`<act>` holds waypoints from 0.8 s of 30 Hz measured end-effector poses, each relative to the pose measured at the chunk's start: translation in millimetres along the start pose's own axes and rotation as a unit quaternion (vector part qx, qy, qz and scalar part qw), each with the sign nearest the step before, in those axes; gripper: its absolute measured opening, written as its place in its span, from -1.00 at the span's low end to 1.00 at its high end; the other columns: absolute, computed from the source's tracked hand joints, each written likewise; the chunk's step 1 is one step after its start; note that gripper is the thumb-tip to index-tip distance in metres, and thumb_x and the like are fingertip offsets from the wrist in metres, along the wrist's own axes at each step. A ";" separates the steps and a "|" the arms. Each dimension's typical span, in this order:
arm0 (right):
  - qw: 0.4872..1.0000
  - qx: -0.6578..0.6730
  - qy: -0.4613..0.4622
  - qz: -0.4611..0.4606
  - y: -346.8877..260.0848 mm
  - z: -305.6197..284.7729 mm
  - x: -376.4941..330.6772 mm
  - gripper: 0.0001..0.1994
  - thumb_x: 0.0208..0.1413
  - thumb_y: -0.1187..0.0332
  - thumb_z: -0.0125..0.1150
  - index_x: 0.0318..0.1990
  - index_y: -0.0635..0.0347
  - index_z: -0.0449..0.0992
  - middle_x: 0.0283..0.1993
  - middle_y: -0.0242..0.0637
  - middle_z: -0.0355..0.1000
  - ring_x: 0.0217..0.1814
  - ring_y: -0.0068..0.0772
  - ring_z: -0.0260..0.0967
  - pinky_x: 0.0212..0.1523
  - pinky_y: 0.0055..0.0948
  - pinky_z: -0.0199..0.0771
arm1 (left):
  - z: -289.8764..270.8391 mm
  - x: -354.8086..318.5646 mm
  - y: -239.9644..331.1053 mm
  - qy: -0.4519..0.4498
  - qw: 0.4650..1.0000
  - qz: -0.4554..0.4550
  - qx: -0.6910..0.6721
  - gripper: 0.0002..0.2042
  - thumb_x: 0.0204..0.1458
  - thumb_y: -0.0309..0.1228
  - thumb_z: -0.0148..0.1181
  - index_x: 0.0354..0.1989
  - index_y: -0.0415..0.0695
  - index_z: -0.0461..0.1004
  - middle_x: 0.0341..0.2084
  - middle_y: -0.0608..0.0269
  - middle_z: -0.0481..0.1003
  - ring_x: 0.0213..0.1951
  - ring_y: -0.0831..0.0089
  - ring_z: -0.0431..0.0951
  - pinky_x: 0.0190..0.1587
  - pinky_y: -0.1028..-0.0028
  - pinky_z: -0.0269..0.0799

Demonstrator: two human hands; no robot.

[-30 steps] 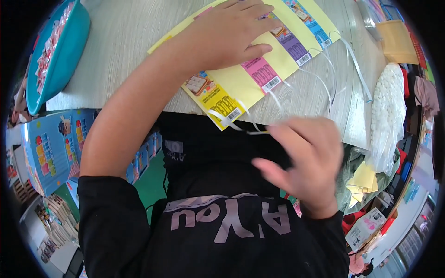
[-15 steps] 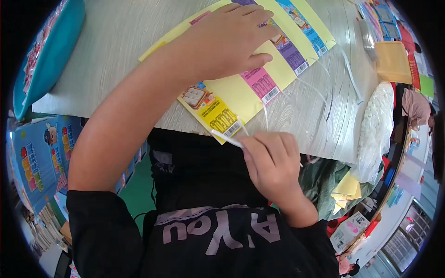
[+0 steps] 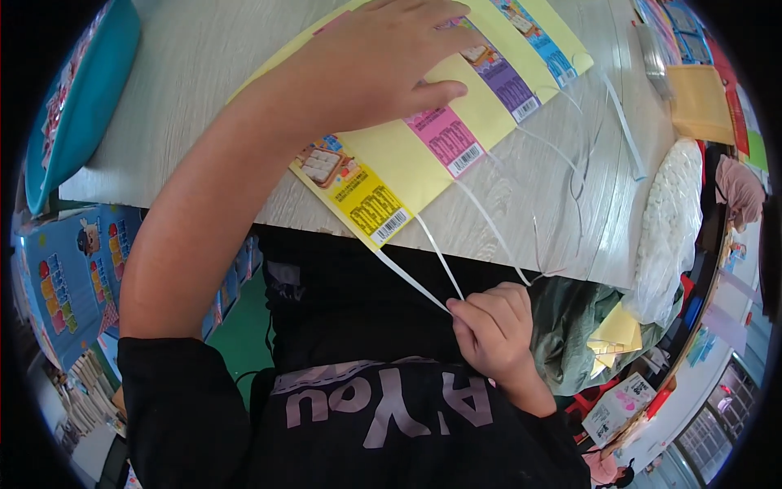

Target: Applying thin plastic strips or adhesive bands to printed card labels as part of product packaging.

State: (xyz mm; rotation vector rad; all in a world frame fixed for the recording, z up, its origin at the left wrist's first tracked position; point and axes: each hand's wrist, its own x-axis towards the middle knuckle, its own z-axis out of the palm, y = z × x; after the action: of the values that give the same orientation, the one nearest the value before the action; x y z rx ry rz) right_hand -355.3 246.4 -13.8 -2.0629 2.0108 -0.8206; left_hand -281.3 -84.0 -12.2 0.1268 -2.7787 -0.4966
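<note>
My left hand (image 3: 395,69) lies across a pale yellow sheet (image 3: 395,167), fingers stretched out and thumb apart, palm down. The sheet carries a yellow label (image 3: 379,202), a pink label (image 3: 450,140), a purple label (image 3: 507,80) and a blue label (image 3: 539,39); my hand and forearm cover part of it. Below the table edge, my right hand (image 3: 498,332) pinches thin white strips (image 3: 414,279). Two of them stretch taut from the corner by the yellow label to my fingers. More narrow white strips (image 3: 623,126) trail from the sheet's right side.
The wooden-look table (image 3: 191,57) ends just before my body. A teal basin (image 3: 106,106) of small packets stands at left, above blue printed cartons (image 3: 69,277). To the right are a clear bag of white pieces (image 3: 668,224), a tan bin (image 3: 700,102) and a dark green bag (image 3: 562,326).
My right hand has moved down toward my body, drawing the white strips out long and taut. The left hand stays on the sheet, which sits slightly differently in view.
</note>
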 end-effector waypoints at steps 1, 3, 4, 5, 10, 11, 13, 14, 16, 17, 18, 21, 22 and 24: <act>1.000 0.001 0.005 0.004 0.1 1.4 -2.9 -0.71 -0.18 0.56 0.47 -0.22 0.15 0.65 -0.26 -0.32 0.48 -0.26 -0.18 0.42 -0.19 -0.21 0.44 | 0.6 -0.3 -0.9 -0.001 1.000 -0.006 0.002 -0.46 0.21 -0.15 0.21 0.27 -0.25 0.44 0.28 -0.26 0.38 0.38 -0.13 0.31 0.45 0.09 0.18; 1.000 0.020 -0.007 0.010 -0.8 3.4 -7.4 -0.70 -0.11 0.46 0.49 -0.16 0.14 0.63 -0.19 -0.29 0.51 -0.24 -0.16 0.45 -0.17 -0.18 0.46 | 1.2 0.3 -0.9 -0.005 1.000 -0.004 0.007 -0.45 0.22 -0.15 0.20 0.29 -0.25 0.43 0.30 -0.28 0.36 0.39 -0.14 0.29 0.46 0.09 0.15; 1.000 0.019 0.000 0.013 -0.8 0.6 -7.3 -0.70 -0.11 0.46 0.49 -0.16 0.14 0.63 -0.19 -0.29 0.51 -0.24 -0.16 0.45 -0.17 -0.18 0.46 | 1.7 1.4 -0.8 0.019 1.000 0.010 0.014 -0.48 0.21 -0.14 0.21 0.25 -0.24 0.47 0.25 -0.23 0.41 0.35 -0.09 0.34 0.42 0.12 0.21; 1.000 0.023 0.013 0.000 -1.7 -4.2 -5.9 -0.70 -0.04 0.36 0.49 -0.12 0.13 0.62 -0.15 -0.27 0.52 -0.22 -0.14 0.46 -0.16 -0.17 0.47 | 2.3 2.1 -0.9 0.042 0.999 0.025 0.021 -0.50 0.21 -0.13 0.22 0.20 -0.22 0.51 0.20 -0.19 0.45 0.31 -0.04 0.40 0.38 0.14 0.27; 0.984 0.057 0.137 -0.101 12.4 -40.9 -11.7 -0.70 0.19 0.03 0.39 -0.13 0.02 0.63 -0.06 -0.22 0.56 -0.23 -0.24 0.52 -0.19 -0.26 0.46 | 9.9 -3.0 -0.6 0.008 0.994 -0.029 0.105 -0.48 0.28 -0.15 0.15 0.40 0.04 0.38 0.48 0.13 0.26 0.46 0.02 0.25 0.52 0.06 0.11; 0.982 0.028 0.166 -0.082 15.9 -52.3 -15.6 -0.69 0.19 0.02 0.40 -0.14 0.02 0.63 -0.09 -0.24 0.54 -0.26 -0.25 0.48 -0.24 -0.26 0.43 | 8.5 -2.2 0.7 0.003 0.994 -0.036 0.102 -0.48 0.28 -0.16 0.15 0.40 0.02 0.39 0.47 0.14 0.26 0.46 0.02 0.26 0.51 0.07 0.12; 0.977 0.004 0.212 -0.019 16.3 -64.9 -9.2 -0.68 0.17 0.00 0.42 -0.17 0.04 0.63 -0.14 -0.28 0.52 -0.30 -0.26 0.41 -0.28 -0.25 0.37 | 11.4 -3.1 -1.8 0.012 0.993 -0.025 0.113 -0.48 0.27 -0.16 0.15 0.40 0.02 0.39 0.47 0.14 0.26 0.46 0.03 0.25 0.51 0.07 0.11; 0.974 0.010 0.226 0.024 16.4 -67.3 5.2 -0.67 0.15 0.00 0.44 -0.19 0.05 0.63 -0.17 -0.30 0.50 -0.31 -0.25 0.38 -0.29 -0.25 0.35 | 13.0 -5.1 -2.2 0.023 0.992 -0.022 0.120 -0.48 0.27 -0.17 0.16 0.40 0.01 0.39 0.47 0.14 0.26 0.46 0.03 0.25 0.52 0.07 0.11; 0.984 -0.060 0.161 0.042 12.2 -61.9 42.4 -0.68 0.04 0.10 0.51 -0.22 0.10 0.60 -0.19 -0.31 0.49 -0.27 -0.22 0.40 -0.23 -0.27 0.35 | 13.6 -5.3 -3.7 0.016 0.993 -0.020 0.113 -0.48 0.27 -0.17 0.16 0.40 0.01 0.39 0.47 0.14 0.26 0.47 0.03 0.24 0.52 0.07 0.10; 0.986 -0.080 0.144 0.028 13.0 -54.9 57.2 -0.69 0.01 0.15 0.52 -0.22 0.12 0.59 -0.22 -0.33 0.46 -0.26 -0.22 0.39 -0.21 -0.28 0.34 | 12.9 -4.2 -3.1 0.010 0.994 -0.023 0.102 -0.48 0.28 -0.17 0.16 0.40 0.01 0.39 0.47 0.14 0.26 0.47 0.03 0.24 0.52 0.08 0.10; 0.985 -0.080 0.147 0.030 11.4 -46.0 68.3 -0.69 0.01 0.15 0.52 -0.22 0.12 0.59 -0.22 -0.33 0.46 -0.26 -0.22 0.39 -0.21 -0.28 0.34 | 14.0 -4.2 -1.9 0.008 0.994 -0.019 0.103 -0.48 0.28 -0.17 0.16 0.40 0.01 0.39 0.47 0.14 0.26 0.47 0.03 0.24 0.52 0.08 0.10; 0.991 -0.096 0.089 0.041 12.7 -29.3 87.4 -0.74 0.00 0.32 0.49 -0.18 0.17 0.59 -0.27 -0.30 0.46 -0.24 -0.17 0.40 -0.21 -0.24 0.38 | 12.0 -0.7 -0.5 0.010 0.995 -0.020 0.096 -0.49 0.28 -0.17 0.15 0.39 0.01 0.39 0.47 0.13 0.26 0.47 0.03 0.23 0.53 0.09 0.09; 0.990 -0.113 0.073 0.043 15.5 -23.5 89.2 -0.77 0.02 0.36 0.47 -0.18 0.16 0.59 -0.27 -0.31 0.46 -0.24 -0.19 0.40 -0.21 -0.24 0.38 | 11.9 -0.6 -0.9 0.011 0.995 -0.018 0.097 -0.49 0.28 -0.16 0.15 0.39 0.01 0.39 0.46 0.13 0.27 0.47 0.03 0.24 0.52 0.09 0.09; 0.989 -0.129 0.057 0.044 19.0 -14.9 88.4 -0.80 0.04 0.40 0.44 -0.18 0.16 0.59 -0.28 -0.32 0.46 -0.25 -0.20 0.40 -0.20 -0.23 0.38 | 11.0 -0.7 -1.1 0.013 0.995 -0.018 0.099 -0.50 0.28 -0.16 0.15 0.38 0.00 0.39 0.46 0.13 0.27 0.46 0.03 0.24 0.52 0.09 0.10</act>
State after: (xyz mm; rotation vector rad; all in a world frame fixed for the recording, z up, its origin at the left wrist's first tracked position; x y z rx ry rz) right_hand -383.2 163.8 14.4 -2.0788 2.3637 -0.7091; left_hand -284.1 -81.4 -22.6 0.2256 -2.7993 -0.2244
